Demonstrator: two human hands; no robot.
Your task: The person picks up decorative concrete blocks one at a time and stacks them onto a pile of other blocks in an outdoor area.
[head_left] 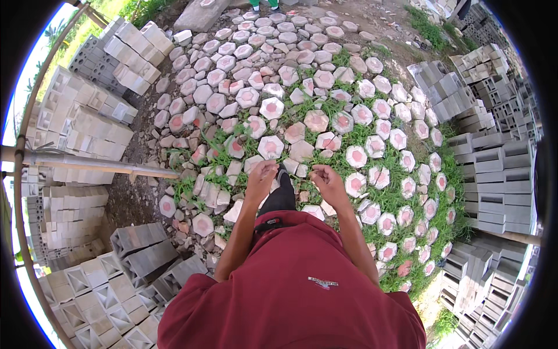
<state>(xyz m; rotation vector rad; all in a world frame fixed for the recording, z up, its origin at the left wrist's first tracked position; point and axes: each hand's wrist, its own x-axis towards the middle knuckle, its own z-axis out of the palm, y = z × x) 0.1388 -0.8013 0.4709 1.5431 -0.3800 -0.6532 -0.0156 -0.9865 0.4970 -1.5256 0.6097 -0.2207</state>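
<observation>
Both hands hang in front of the person's waist above the ground, the left hand [262, 174] and right hand [325, 176] near each other with the fingers curled in loosely; I cannot tell whether either pinches anything. Nearest, just ahead of and between them, lie hexagonal paving stones [271, 146] with pink centres, flat on the ground, roughly equally close to both hands. The stones spread across patchy grass [340, 152] and bare dirt. Stacks of grey hollow blocks [491, 160] line the right edge of the yard, more blocks [87, 125] the left, behind a bamboo pole [93, 163].
</observation>
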